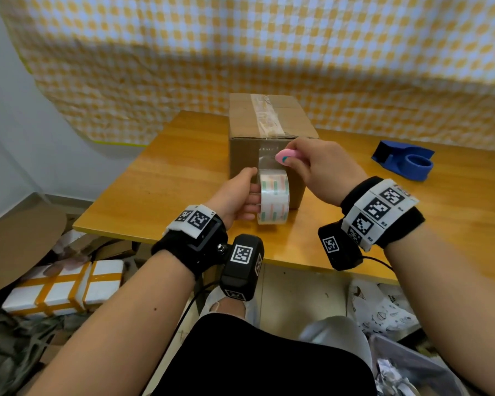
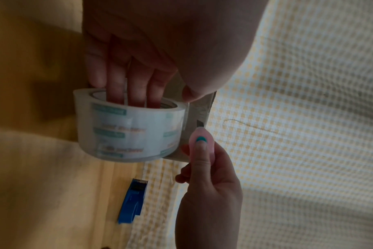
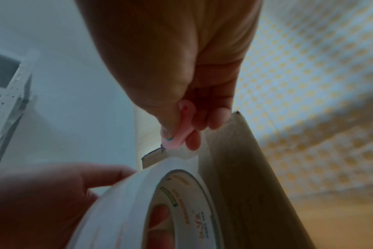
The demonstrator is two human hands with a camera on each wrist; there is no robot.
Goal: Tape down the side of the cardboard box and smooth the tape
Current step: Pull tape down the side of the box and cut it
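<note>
Brown cardboard, the cardboard box (image 1: 257, 138) stands near the middle of the wooden table (image 1: 160, 178), its near side turned toward the person so the strip can run down it. A band of clear tape (image 1: 265, 112) already crosses its top and folds over the front edge. The tape roll (image 1: 272, 195) hangs against that near side, low down, with a short length of tape stretched up from it to the box; kept taut like this, the strip likely cuts cleanly.

The left hand (image 1: 237, 195) grips the roll, fingers pushed through its core and thumb on the outer turn, which seems meant to hold tension. The right hand (image 1: 317, 164) pinches a small pink cutter (image 1: 286, 156), thumb on its teal slider, its blade set at the tape just above the roll. Judging by this, cutting is the step in hand and smoothing is not yet done.

Well off to the right, a blue tape dispenser (image 1: 403, 160) lies on the table. A yellow checked cloth (image 1: 269, 52) hangs behind.
</note>
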